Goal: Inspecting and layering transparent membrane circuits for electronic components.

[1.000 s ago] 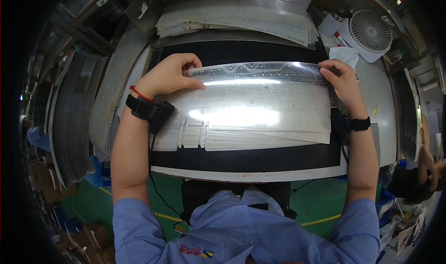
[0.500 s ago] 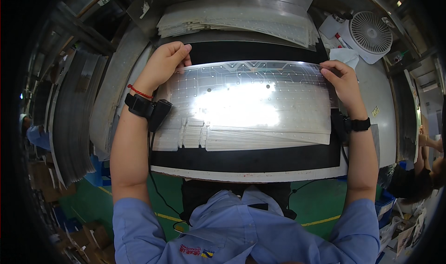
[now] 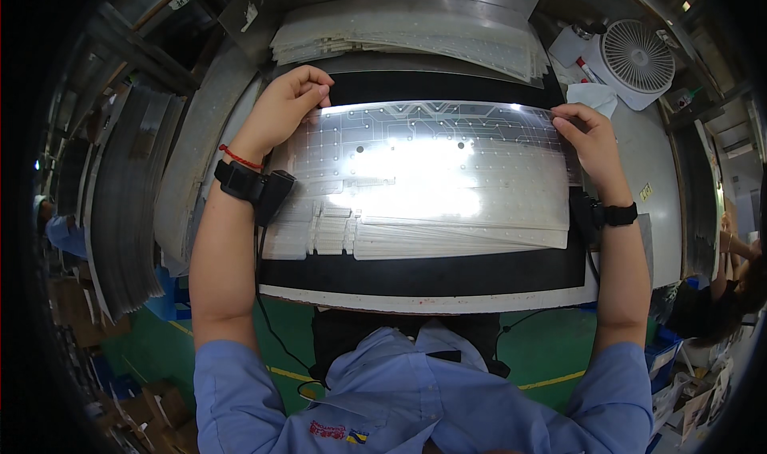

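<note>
The room around looks like a workshop, with a green floor (image 3: pixel 296 334) below and, in the middle, a white table (image 3: pixel 447 302) that carries a black mat (image 3: pixel 431 280). At the far side I see one pile of pale sheets (image 3: pixel 407 26), and at the far right a white fan (image 3: pixel 637 54).

From my distant place I watch the clear sheet (image 3: pixel 435 154) with printed fine lines. It lies over a stack of similar sheets (image 3: pixel 463 236) on the mat, between the two hands, and strong glare hides its middle. Its long axis runs from left to right, across the body, so each hand stands at one end of it, near a far corner.

The right hand (image 3: pixel 586 134) is narrow: thumb and forefinger pinch the far right corner. The left hand (image 3: pixel 292 106) is curled, its fingers gathered just at the far left corner; I cannot tell if they grip the edge or only touch it. Neither hand is clearly nearer. From both, the sheet extends inward and toward the person's body.
</note>
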{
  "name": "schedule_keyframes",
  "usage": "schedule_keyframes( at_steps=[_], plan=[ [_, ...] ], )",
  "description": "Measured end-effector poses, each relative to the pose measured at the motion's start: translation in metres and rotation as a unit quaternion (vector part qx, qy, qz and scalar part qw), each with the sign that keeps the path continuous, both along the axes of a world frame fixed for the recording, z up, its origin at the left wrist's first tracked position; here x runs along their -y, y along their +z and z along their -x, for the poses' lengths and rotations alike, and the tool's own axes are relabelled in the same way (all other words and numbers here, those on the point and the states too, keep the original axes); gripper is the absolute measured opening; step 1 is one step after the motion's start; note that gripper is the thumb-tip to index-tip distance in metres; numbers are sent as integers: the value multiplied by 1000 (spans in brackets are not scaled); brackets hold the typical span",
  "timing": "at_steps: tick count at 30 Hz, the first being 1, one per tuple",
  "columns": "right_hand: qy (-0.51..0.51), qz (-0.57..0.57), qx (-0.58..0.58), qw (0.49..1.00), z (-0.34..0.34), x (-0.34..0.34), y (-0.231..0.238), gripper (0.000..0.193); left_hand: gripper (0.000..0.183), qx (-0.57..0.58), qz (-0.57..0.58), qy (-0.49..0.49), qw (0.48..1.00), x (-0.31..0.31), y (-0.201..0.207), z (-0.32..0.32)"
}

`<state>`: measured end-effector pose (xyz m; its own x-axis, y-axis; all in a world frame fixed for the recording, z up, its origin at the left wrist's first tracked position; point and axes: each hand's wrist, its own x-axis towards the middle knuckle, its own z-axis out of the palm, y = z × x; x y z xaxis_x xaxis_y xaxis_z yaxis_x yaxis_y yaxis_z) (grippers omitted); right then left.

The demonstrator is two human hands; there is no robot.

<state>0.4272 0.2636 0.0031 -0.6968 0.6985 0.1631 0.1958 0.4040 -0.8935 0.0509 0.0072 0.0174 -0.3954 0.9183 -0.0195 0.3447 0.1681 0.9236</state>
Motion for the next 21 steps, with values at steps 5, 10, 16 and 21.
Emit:
schedule_keyframes(
  at_steps=[5,10,16,21],
  plan=[
    [-2,-5,-1,1000,0,0,0,15,25,-43,9,3,999,0,1,0],
    [2,-20,-4,1000,0,-1,-1,15,33,-207,31,-103,973,4,11,-21],
    [1,-24,-1,1000,0,-2,-1,16,26,-142,79,-20,987,-1,2,-9],
    [5,-21,-6,1000,-1,-3,-3,16,39,-158,67,-72,983,3,10,-23]
  ],
)
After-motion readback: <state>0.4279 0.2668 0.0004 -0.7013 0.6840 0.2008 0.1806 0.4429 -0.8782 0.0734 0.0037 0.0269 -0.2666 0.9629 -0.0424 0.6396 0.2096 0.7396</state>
